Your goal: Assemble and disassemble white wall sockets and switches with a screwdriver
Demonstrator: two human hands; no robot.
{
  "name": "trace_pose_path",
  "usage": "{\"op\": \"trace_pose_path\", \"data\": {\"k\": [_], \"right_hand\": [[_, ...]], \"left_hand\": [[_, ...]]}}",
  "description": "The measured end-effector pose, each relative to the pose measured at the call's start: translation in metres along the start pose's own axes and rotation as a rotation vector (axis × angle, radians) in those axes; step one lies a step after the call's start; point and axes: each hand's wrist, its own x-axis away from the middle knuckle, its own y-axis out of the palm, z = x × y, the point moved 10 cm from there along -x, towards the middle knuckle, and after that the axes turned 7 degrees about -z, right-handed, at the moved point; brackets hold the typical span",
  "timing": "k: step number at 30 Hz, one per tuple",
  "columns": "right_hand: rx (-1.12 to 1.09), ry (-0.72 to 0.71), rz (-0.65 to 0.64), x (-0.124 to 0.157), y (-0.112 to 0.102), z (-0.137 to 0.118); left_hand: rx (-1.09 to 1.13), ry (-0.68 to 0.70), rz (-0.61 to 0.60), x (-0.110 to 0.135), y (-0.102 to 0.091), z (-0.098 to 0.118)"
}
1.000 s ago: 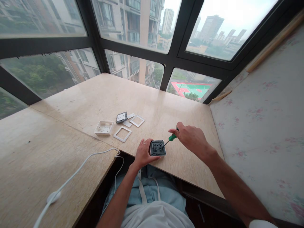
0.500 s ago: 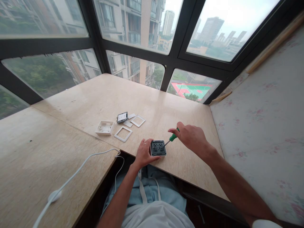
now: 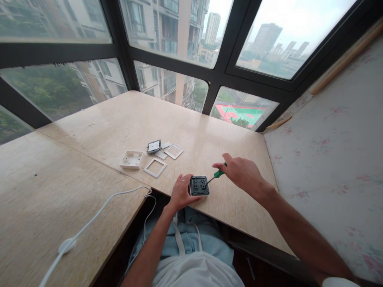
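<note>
Switch [image 3: 199, 186] lies on the table [image 3: 243, 209]. Left of the switch, the left hand [image 3: 181, 191] is slanted toward it, palm inward; the switch sits between its spread thumb and fingers, which are clamped on the edges. Right of the switch, the right hand [image 3: 241, 170] is angled down toward it, the switch beyond its fingers, which are wrapped around a green screwdriver [image 3: 219, 173] whose shaft reaches the switch
</note>
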Motion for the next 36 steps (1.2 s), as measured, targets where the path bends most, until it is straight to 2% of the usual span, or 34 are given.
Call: {"op": "trace_pose_path", "data": {"k": [2,6,7,9,14,16,17,21,22,24,28,30,32,36], "right_hand": [[0.043,0.007,-0.005,0.0,-0.003,0.001],[-0.137,-0.43,-0.048,0.014,-0.01,-0.028],[-0.16,-0.495,-0.068,0.018,-0.009,-0.031],[-0.159,-0.469,-0.08,0.017,-0.007,-0.028],[0.001,-0.163,-0.006,0.0,-0.005,-0.01],[0.046,-0.1,0.006,-0.001,-0.007,-0.006],[0.025,-0.131,0.004,0.0,-0.009,-0.008],[-0.201,-0.533,-0.086,0.021,-0.011,-0.035],[-0.24,-0.581,-0.104,0.025,-0.011,-0.039],[-0.25,-0.528,-0.089,0.024,-0.011,-0.036],[-0.002,-0.182,-0.016,0.007,-0.009,-0.018],[0.092,-0.086,-0.011,0.004,-0.01,-0.013],[0.056,-0.142,-0.022,0.005,-0.012,-0.016],[-0.149,-0.458,-0.058,0.021,-0.013,-0.034]], "left_hand": [[-0.002,0.003,0.003,0.0,0.0,0.0],[-0.001,0.016,0.014,0.0,-0.001,0.002],[0.0,0.017,0.015,0.001,-0.001,0.002],[0.001,0.011,0.013,0.001,-0.001,0.001],[0.004,0.004,0.002,0.0,0.001,0.0],[0.004,0.01,0.007,0.0,0.0,0.0],[0.004,0.013,0.01,0.0,0.0,0.0],[0.0,0.014,0.011,0.001,0.0,0.0],[-0.001,0.014,0.011,0.001,0.0,0.0],[-0.004,0.016,0.015,0.001,0.0,0.0],[-0.012,0.013,0.01,0.001,0.0,0.0],[-0.014,0.012,0.006,0.001,0.001,-0.001],[-0.014,0.015,0.009,0.001,0.001,-0.001],[-0.009,0.027,0.023,0.001,0.001,0.0]]}}
